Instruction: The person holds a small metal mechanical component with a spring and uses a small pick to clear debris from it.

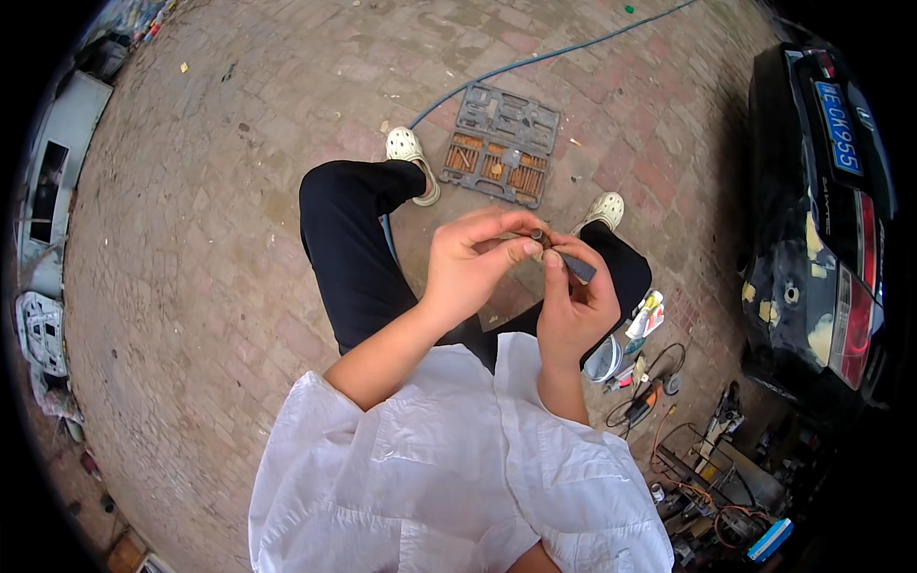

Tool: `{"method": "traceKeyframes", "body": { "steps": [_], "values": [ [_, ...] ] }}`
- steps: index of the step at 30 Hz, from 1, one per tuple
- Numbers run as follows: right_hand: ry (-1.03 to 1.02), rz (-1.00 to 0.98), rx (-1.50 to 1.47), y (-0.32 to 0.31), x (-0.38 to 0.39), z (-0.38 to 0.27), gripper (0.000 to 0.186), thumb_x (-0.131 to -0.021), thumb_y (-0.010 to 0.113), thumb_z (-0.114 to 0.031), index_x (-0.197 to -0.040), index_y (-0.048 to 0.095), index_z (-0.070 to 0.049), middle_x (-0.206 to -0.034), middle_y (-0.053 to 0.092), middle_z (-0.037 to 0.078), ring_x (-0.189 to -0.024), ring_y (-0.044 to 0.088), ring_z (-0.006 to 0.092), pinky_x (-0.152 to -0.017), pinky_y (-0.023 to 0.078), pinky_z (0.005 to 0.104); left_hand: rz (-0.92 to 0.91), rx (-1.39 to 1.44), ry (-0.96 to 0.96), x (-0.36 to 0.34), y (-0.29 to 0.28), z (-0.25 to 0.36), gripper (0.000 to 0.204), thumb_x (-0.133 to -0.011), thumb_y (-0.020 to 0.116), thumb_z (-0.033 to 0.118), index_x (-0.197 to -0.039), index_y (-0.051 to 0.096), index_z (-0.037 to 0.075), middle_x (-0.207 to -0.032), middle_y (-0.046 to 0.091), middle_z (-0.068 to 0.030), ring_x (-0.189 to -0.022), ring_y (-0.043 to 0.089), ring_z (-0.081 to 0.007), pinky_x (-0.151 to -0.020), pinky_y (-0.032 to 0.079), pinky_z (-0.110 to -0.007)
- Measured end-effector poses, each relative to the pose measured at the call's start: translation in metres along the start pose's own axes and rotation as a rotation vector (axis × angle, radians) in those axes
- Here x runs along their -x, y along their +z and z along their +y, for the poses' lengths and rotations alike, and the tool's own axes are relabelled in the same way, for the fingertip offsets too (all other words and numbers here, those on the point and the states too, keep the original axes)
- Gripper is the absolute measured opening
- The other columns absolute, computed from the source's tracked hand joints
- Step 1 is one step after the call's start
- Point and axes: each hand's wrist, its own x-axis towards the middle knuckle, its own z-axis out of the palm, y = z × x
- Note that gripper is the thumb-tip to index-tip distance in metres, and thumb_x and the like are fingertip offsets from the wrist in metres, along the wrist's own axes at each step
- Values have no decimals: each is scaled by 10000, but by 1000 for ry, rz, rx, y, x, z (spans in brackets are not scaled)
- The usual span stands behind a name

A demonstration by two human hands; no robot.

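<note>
In front of my lap both hands meet with their fingertips close together. My left hand [470, 263] is closed, thumb and forefinger pinching a small brownish metal cylinder [539, 235] with a round open-looking end. My right hand [581, 310] is also closed, its thumb and fingers around a flat dark grey strip [579, 269] that sticks out to the right, possibly folded sandpaper. The strip's inner end is hidden by the fingers near the cylinder. Beyond my hands, between my shoes, an open grey plastic case [506, 110] lies on the ground, holding rusty metal pieces [497, 170] in rows.
A blue hose [535, 59] runs over the brick paving [220, 239]. At right stands a dark car [793, 267] with patchy bodywork. Near my right knee are a white bucket [603, 360] and an orange-black power tool [645, 403] with its cord. Scrap parts [716, 468] lie lower right.
</note>
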Motion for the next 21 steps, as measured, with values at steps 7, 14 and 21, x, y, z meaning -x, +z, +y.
{"method": "traceKeyframes", "body": {
  "steps": [7,14,21],
  "values": [
    [-2,18,-32,-1,0,-1,135,-774,693,47,-898,641,38,-938,686,138,-880,648,187,-784,495,277,60,-138,49,7,6,0,226,-796,687,-29,-1020,662,-37,-987,646,-83,-888,637,-150,-805,511,-259],
    [21,30,-60,-1,0,-3,136,-774,694,51,-899,640,48,-939,686,143,-877,649,178,-768,500,269,16,-55,31,4,6,-1,218,-806,687,-7,-1022,665,-32,-982,654,-76,-895,635,-140,-794,515,-258],
    [221,-84,-207,-12,-6,-13,107,-835,646,64,-941,634,62,-990,672,128,-891,626,132,-760,501,237,-24,468,-310,-3,-1,-5,225,-886,610,14,-1110,617,4,-1051,648,-82,-987,624,-166,-859,529,-297]
  ]
}}
